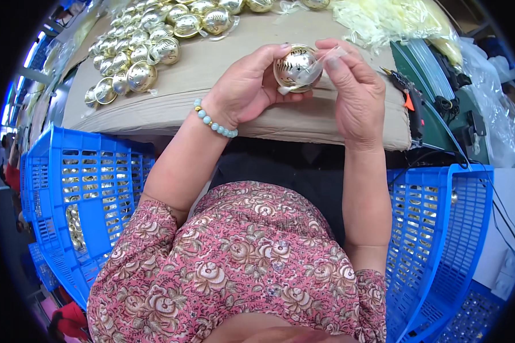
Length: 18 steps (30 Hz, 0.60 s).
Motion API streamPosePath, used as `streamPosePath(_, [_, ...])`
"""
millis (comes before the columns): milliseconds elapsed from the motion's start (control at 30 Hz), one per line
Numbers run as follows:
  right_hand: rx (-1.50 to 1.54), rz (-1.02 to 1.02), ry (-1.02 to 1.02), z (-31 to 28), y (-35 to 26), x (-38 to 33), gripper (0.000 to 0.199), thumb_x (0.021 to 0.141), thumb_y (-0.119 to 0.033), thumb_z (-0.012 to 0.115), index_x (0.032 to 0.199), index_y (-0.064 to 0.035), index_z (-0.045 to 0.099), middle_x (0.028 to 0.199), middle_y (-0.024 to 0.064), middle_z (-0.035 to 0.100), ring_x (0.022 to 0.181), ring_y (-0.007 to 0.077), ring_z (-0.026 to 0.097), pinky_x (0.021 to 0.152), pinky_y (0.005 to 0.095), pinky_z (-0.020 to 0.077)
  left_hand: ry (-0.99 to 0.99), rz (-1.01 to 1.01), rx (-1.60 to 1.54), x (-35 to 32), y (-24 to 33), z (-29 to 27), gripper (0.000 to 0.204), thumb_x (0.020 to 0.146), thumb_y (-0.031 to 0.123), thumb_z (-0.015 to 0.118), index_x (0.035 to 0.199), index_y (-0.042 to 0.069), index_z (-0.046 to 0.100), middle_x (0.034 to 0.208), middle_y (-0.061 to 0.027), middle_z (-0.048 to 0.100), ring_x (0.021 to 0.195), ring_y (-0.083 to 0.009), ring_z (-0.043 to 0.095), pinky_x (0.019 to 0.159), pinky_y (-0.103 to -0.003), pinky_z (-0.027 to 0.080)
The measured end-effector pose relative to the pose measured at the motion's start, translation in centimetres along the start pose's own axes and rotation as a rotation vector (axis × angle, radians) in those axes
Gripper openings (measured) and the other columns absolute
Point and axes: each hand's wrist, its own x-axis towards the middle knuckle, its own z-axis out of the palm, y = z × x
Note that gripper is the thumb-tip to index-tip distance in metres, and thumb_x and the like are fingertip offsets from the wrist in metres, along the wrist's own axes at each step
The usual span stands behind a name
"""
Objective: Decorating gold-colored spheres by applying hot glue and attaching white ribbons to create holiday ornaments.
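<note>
Okay, we see the left hand (247, 86) cupping the gold ball (294, 64) from its left, the right hand (357, 94) pinching clear film (315, 71) in its fingers (339, 71) at the ball's right.

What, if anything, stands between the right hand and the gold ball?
Clear film does: the right hand pinches it, and it reaches the right side of the gold ball, held in the left hand.

Balls (142, 76) lie left on the cardboard (180, 104); plastic bags (389, 23) far right; one ball (296, 64) between left hand (245, 83) and right hand (357, 88); a crate (99, 212) left of the person (257, 251), another crate (433, 268) right
</note>
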Motion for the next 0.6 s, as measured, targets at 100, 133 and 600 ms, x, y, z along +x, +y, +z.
streamPosePath(100, [0.08,0.01,0.036,-0.6,-0.4,0.1,0.021,0.085,-0.009,0.064,0.104,0.0001,0.062,0.1,0.0081,0.063,0.092,0.0143,0.058,0.086,0.0281,0.0441,-0.009,-0.053,0.017,0.0,-0.3,0.6,0.037,0.093,0.028,0.044,0.116,0.001,0.054,0.104,-0.0123,0.063,0.091,-0.0289,0.063,0.079,-0.038,0.052])
streamPosePath(133, [0.16,0.042,0.03,-0.8,-0.4,0.1,0.019,0.085,-0.008,0.063,0.102,-0.0004,0.061,0.099,0.009,0.063,0.095,0.0163,0.057,0.09,0.0307,0.0414,-0.012,-0.064,0.014,-0.1,-0.4,0.8,0.041,0.093,0.029,0.042,0.122,0.001,0.05,0.109,-0.0154,0.06,0.096,-0.0316,0.061,0.081,-0.039,0.051])
streamPosePath(600, [-0.054,0.048,0.054,-1.3,-0.5,0.3,0.013,0.083,-0.004,0.065,0.094,0.0003,0.062,0.084,0.0046,0.064,0.08,0.0118,0.059,0.076,0.0233,0.0457,-0.143,-0.091,0.176,0.5,-1.8,2.8,0.034,0.088,0.036,0.06,0.106,0.008,0.056,0.087,-0.0038,0.06,0.075,-0.0112,0.058,0.065,-0.026,0.049])
